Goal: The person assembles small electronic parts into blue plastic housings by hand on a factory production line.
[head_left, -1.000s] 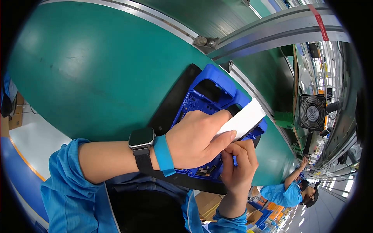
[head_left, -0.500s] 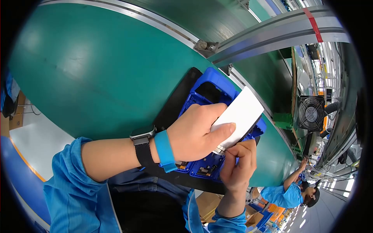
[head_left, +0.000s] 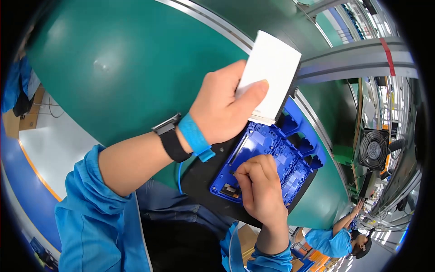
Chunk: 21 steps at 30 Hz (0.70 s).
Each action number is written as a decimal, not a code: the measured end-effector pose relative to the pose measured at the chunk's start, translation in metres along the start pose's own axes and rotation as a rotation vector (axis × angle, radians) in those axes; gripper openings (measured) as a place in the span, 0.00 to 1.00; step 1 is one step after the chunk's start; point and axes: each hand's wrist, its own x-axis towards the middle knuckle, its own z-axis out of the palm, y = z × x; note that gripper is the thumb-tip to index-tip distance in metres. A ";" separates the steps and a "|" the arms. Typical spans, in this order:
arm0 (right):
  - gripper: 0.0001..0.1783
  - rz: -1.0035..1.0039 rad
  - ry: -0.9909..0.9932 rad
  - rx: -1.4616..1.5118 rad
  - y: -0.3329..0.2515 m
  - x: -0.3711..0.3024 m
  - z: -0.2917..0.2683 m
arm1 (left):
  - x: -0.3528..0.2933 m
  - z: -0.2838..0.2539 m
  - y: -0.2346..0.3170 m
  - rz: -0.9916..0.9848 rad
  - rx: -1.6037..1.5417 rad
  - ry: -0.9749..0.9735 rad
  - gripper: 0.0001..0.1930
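My left hand (head_left: 222, 102) is closed on a white rectangular sheet (head_left: 272, 72), thumb on top, held up over the far part of a blue plastic housing (head_left: 267, 140). Pale small strips line the sheet's near edge; a dark edge shows behind its right side. My right hand (head_left: 263, 192) is pinched low over the housing's near half, with a tiny dark bit at the fingertips that I cannot make out. The housing lies inside up, with ribs, posts and cut-outs; a dark component (head_left: 230, 190) sits in its near left corner. Part of the housing is hidden by my hands.
Under the housing lies a black mat (head_left: 199, 177) on a green work surface (head_left: 113, 81). A metal rail (head_left: 213, 19) borders the far side. At right are a metal beam (head_left: 349, 63), a black fan (head_left: 374, 148) and another person (head_left: 333, 240) in blue.
My left hand has lifted the white sheet up and away, uncovering more of the housing. My right hand has left the sheet's near edge and moved down and left over the housing.
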 end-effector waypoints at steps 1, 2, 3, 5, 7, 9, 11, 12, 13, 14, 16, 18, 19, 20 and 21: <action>0.09 -0.003 -0.009 0.004 0.000 0.000 0.001 | 0.000 0.000 -0.002 -0.003 0.003 0.009 0.14; 0.08 0.004 -0.012 -0.030 0.001 0.000 0.002 | 0.000 -0.001 -0.004 -0.015 0.019 -0.001 0.14; 0.08 0.011 -0.016 -0.064 0.001 0.000 0.003 | 0.001 -0.001 -0.006 -0.026 0.034 -0.010 0.14; 0.08 0.019 -0.030 -0.065 -0.001 0.002 0.003 | 0.001 0.002 -0.005 -0.014 0.024 0.006 0.15; 0.08 0.020 -0.057 -0.091 -0.002 0.004 0.002 | 0.000 0.003 -0.002 -0.007 -0.028 0.001 0.15; 0.09 0.023 -0.072 -0.086 -0.003 0.005 0.001 | 0.000 0.001 0.000 -0.003 0.000 -0.011 0.15; 0.11 0.025 -0.086 -0.082 -0.002 0.005 0.000 | 0.000 0.000 0.000 0.003 0.029 -0.024 0.16; 0.11 0.022 -0.092 -0.085 -0.002 0.006 0.000 | 0.000 0.000 0.001 0.004 0.043 -0.033 0.16; 0.11 0.018 -0.097 -0.089 -0.002 0.006 -0.001 | 0.000 0.000 0.002 0.006 0.057 -0.043 0.16; 0.11 0.019 -0.101 -0.089 -0.002 0.006 -0.001 | 0.000 -0.001 0.003 0.003 0.056 -0.040 0.16; 0.11 0.021 -0.107 -0.089 -0.003 0.007 -0.001 | -0.001 -0.001 0.006 -0.012 0.061 -0.055 0.15; 0.10 0.029 -0.108 -0.097 -0.004 0.008 -0.001 | -0.001 0.000 0.006 -0.011 0.043 -0.049 0.15; 0.08 0.036 -0.105 -0.106 -0.005 0.008 -0.001 | -0.001 0.000 0.006 -0.007 0.025 -0.046 0.15; 0.08 0.036 -0.107 -0.106 -0.006 0.009 0.000 | -0.002 0.000 0.007 -0.008 0.025 -0.045 0.15; 0.08 0.044 -0.101 -0.114 -0.007 0.009 0.000 | -0.002 0.000 0.007 -0.015 0.022 -0.051 0.15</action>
